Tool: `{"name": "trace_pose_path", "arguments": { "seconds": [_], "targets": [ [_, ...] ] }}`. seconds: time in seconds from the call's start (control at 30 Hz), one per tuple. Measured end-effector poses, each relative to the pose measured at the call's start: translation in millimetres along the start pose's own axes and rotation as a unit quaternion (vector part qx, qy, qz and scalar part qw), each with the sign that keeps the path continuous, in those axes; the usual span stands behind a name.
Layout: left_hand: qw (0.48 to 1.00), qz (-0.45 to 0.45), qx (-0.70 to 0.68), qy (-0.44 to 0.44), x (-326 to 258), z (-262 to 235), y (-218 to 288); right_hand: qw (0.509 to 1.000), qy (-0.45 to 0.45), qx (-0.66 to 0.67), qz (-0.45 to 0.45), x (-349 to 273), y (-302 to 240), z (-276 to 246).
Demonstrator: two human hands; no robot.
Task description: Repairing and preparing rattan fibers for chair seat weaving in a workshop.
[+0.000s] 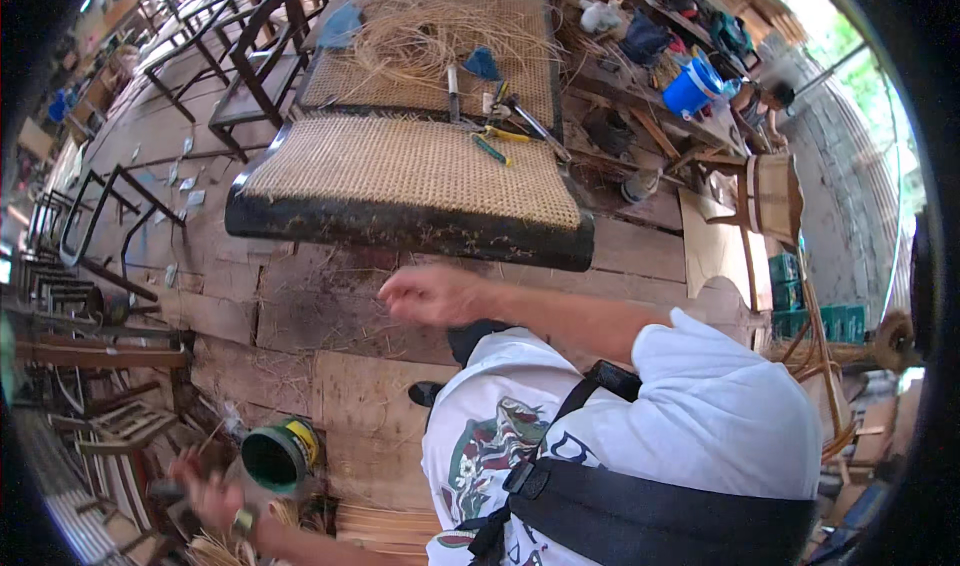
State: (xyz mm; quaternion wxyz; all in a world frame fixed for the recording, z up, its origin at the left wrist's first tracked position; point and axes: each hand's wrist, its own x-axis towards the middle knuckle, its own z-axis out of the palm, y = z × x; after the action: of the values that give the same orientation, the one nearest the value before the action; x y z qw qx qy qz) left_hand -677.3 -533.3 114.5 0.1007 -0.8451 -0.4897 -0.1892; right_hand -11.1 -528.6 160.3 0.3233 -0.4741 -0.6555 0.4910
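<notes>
My right hand [432,294] reaches across my body to the left, its fingers curled with nothing seen in them. It hovers over the plank floor [300,306], just in front of the black frame [400,234] of a long woven cane seat [410,166]. My left hand [208,496] is low at the bottom left and blurred. It sits beside a green can [280,454] lying on its side and above a bundle of pale cane strands [215,551]. Whether the left hand grips anything is unclear.
Loose cane strands [430,36] and hand tools [500,136] lie on the far part of the woven seat. Dark chair frames [260,56] stand at the back left, with more metal frames [100,216] at the left. A blue bucket [690,86], a wooden stool [770,196] and green crates [800,296] are at the right.
</notes>
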Motion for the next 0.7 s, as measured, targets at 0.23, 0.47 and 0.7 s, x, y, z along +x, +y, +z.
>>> {"name": "trace_pose_path", "arguments": {
  "seconds": [0.23, 0.47, 0.7],
  "targets": [
    [0.906, -0.370, -0.202, -0.021, 75, -120, 96, 0.885, 0.373, -0.185, 0.208, -2, 162, -237],
    [0.888, -0.404, -0.188, 0.111, 232, -59, 267, 0.839, 0.142, -0.400, 0.341, 40, 220, -314],
    [0.532, -0.593, -0.604, -0.011, 306, 77, 385, 0.849, 0.044, -0.413, 0.327, 37, 193, -328]
  ]
}}
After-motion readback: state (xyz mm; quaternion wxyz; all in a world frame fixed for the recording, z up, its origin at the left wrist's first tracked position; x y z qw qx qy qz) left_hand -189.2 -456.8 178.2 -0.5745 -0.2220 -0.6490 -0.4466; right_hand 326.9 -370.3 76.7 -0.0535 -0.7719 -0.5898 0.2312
